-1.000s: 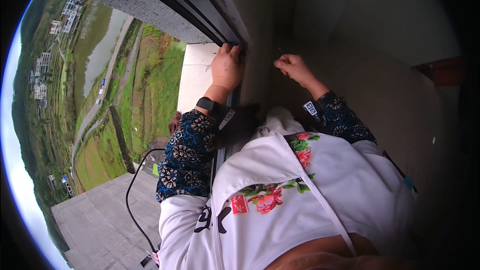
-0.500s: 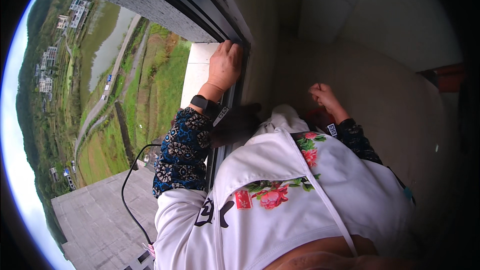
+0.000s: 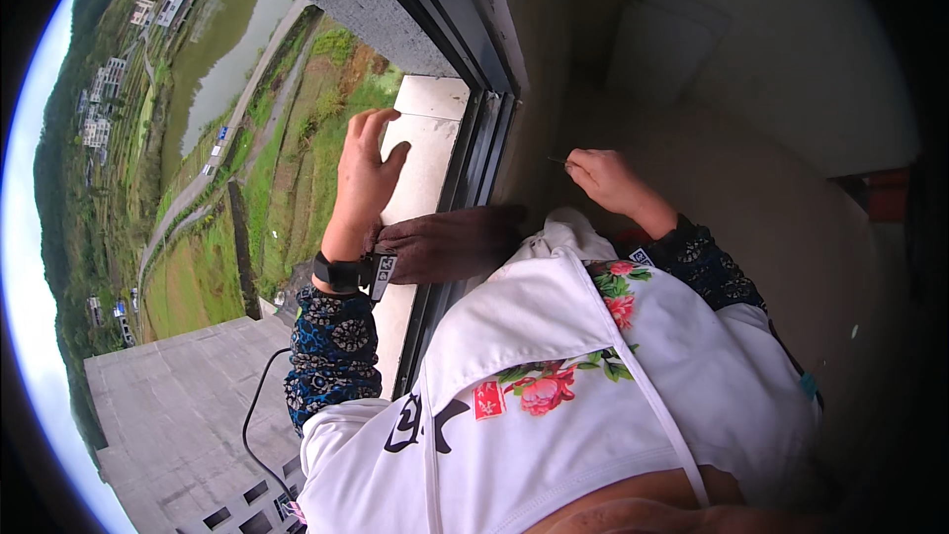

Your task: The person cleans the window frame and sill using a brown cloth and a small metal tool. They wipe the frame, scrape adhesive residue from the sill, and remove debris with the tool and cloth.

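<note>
Out past the window frame (image 3: 484, 129), my left hand (image 3: 364, 178) is held above the pale tiled sill (image 3: 420, 153). Its fingers are spread and slightly curled, with nothing in them. Beside that wrist a dark brown cloth (image 3: 445, 245) lies across the sill and the window track. Indoors, my right hand (image 3: 608, 178) is closed in a pinch. From its fingertips a short, thin, dark stick-like piece (image 3: 557, 159) points toward the window; its kind is too small to make out.
A rough grey wall edge (image 3: 381, 5) borders the opening. Below outside are a grey concrete roof (image 3: 188, 386), green fields and a river. A black cable (image 3: 252, 400) hangs near my left sleeve. Indoors, pale flat panels (image 3: 662, 44) lean against the wall.
My left hand has left the window frame's corner, moved left and opened over the sill. My right hand has shifted left slightly, and its thin piece now shows. More of the brown cloth is visible.
</note>
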The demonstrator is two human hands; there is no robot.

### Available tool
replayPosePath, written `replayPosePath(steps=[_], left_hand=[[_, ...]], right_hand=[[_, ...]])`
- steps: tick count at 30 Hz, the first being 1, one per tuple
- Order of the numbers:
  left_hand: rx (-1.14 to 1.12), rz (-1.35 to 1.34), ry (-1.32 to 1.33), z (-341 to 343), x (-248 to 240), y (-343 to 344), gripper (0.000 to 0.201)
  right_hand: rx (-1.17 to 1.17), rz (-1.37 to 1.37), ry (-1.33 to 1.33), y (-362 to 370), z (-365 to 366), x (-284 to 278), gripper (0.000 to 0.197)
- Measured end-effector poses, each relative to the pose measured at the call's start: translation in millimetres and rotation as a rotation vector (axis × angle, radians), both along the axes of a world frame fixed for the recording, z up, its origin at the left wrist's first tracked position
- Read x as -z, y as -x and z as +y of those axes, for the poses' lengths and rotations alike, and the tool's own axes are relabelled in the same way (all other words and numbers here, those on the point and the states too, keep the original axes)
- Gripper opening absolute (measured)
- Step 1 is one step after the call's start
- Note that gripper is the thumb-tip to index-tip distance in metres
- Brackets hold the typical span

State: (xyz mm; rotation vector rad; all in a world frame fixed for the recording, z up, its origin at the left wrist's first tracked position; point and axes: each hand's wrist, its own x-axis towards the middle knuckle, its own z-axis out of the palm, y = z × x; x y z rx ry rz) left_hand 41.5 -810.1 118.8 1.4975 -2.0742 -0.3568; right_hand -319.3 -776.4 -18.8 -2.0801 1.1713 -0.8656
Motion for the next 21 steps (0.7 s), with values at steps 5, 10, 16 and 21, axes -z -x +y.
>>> replayPosePath(steps=[5,10,16,21], left_hand=[[0.299,-0.331,0.029,55.6,-1.3,92.1,0.034],[0.286,-0.319,0.051,64.1,2.1,91.1,0.018],[0.105,-0.261,0.267,66.1,6.8,66.9,0.014],[0.151,-0.471,0.294,48.6,20.7,51.9,0.010]], right_hand=[[-0.142,0.070,0.027,-65.7,-14.0,-61.2,0.016],[-0.243,-0.031,-0.021,-86.6,-10.5,-81.0,0.015],[-0.133,-0.193,0.449,-62.0,-25.7,-108.9,0.025],[0.124,-0.328,-0.024,-10.9,-39.3,-88.4,0.018]])
